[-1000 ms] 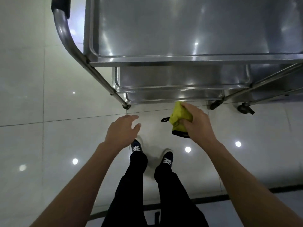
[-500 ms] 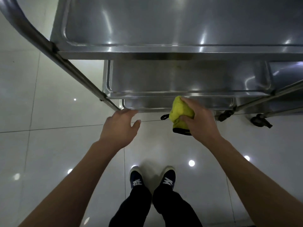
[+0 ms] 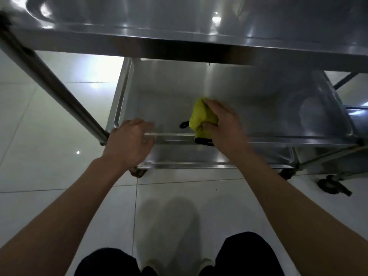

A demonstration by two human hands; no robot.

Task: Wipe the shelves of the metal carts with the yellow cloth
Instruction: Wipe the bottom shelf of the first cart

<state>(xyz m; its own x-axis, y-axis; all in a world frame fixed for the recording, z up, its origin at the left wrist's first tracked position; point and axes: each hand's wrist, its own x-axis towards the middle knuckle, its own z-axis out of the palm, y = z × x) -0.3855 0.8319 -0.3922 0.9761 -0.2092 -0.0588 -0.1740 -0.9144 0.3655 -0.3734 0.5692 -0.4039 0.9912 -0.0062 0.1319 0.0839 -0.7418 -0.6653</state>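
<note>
Gripping: right hand, fingers and thumb curled round the bunched yellow cloth
Cloth position: over the near part of the middle shelf, just inside its front rim; contact with the steel hard to tell
Cloth detail: black edging at the lower end, small black loop sticking out on the left side
Left hand: fingers bent over the front rim of the middle shelf near its left corner, holding nothing else
Cart: stainless steel, top shelf across the upper frame, middle shelf below it, bottom shelf showing as a strip under the hands
Frame tube: slanting down to the left front corner, just beside the left hand
Casters: dark, at lower right on the pale tiled floor
Legs: dark trousers at the bottom edge
</note>
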